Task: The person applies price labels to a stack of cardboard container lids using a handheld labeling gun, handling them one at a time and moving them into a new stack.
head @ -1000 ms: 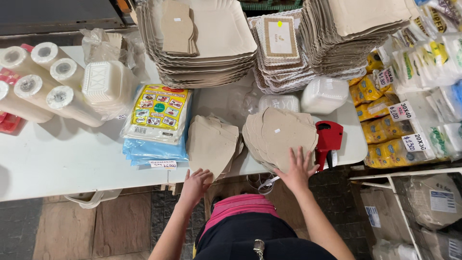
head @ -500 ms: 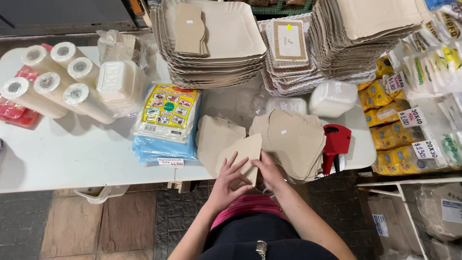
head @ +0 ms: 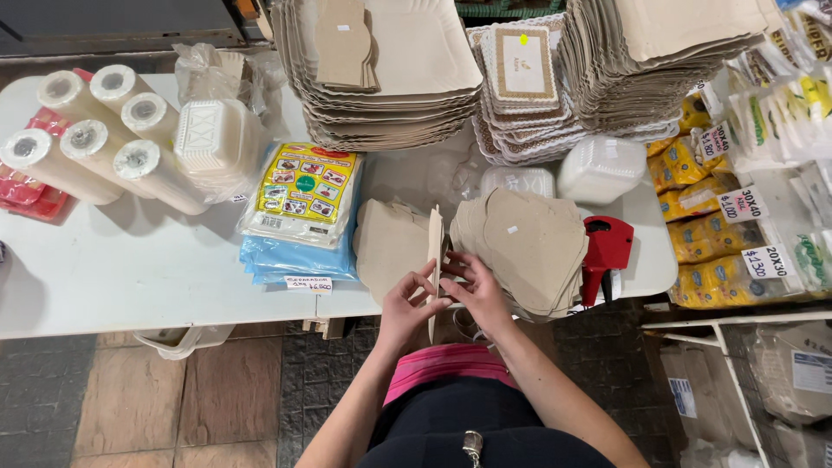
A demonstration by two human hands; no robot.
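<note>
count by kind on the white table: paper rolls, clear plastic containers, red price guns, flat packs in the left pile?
White paper rolls: 5
Clear clamshell containers: 3 that can be told apart
Red price gun: 1
Flat packs, one printed yellow on blue ones: number of blue cannot be told
Total counted: 9, packs left out

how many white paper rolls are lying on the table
5 white paper rolls at the table's left end: back row; front row. More may be hidden underneath.

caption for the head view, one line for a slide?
Both hands, left and right, hold a brown card piece edge-on over a white table.
</note>
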